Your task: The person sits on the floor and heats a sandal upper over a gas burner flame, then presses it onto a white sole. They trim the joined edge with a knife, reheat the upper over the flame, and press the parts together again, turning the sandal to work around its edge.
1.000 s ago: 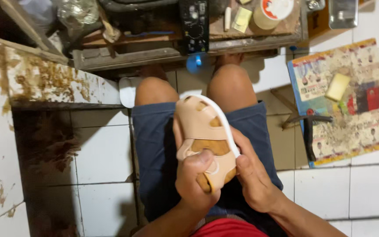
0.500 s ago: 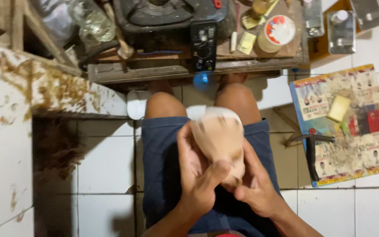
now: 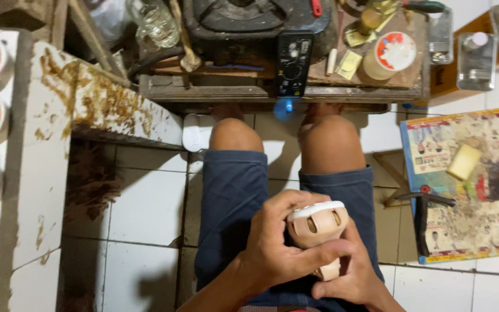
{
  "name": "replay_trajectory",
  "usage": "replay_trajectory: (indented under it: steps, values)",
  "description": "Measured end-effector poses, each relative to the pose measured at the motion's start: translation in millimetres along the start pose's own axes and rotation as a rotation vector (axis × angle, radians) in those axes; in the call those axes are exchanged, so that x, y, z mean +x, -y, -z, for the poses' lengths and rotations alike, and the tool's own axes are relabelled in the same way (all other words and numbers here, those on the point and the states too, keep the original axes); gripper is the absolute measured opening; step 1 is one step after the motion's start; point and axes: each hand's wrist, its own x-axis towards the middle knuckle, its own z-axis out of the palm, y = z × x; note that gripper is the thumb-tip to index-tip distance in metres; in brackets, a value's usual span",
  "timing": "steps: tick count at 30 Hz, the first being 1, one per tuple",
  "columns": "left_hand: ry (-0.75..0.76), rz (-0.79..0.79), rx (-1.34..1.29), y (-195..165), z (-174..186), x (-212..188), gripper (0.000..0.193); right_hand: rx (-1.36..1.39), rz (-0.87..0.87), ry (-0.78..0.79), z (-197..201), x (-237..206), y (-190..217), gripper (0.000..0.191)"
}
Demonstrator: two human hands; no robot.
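A tan sandal (image 3: 317,225) with a white sole edge sits end-on in my lap, over blue shorts (image 3: 232,196). My left hand (image 3: 281,242) wraps around its left side, thumb lying across the front. Cupping it from below and from the right is my right hand (image 3: 350,274). Two oval openings show in the sandal's upper. My bare knees point toward a low wooden workbench (image 3: 284,92).
The bench carries a dark machine (image 3: 249,23), a black handheld device (image 3: 293,60), a round tin (image 3: 391,55) and small bits. A printed sheet (image 3: 469,185) on the white tile floor holds a yellow block (image 3: 463,162) and pliers (image 3: 423,214). A glue-stained white ledge (image 3: 88,104) stands left.
The sandal has been turned from lying lengthwise to end-on and drawn lower toward my body. Both hands shifted their grip around it; the camera tilted further forward.
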Motion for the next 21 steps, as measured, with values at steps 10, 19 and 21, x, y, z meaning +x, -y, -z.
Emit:
replay_trajectory:
  steps: [10,19,21]
  values:
    - [0.274,0.286,0.038,-19,46,15,0.052,0.069,0.057,0.082,-2,-6,6,0.127]
    - [0.141,-0.164,0.282,-1,50,-1,0.046,-0.02,0.12,0.169,-3,1,9,0.123]
    - [0.11,-0.116,0.275,-2,48,-3,0.042,-0.069,0.136,0.184,-2,3,10,0.121]
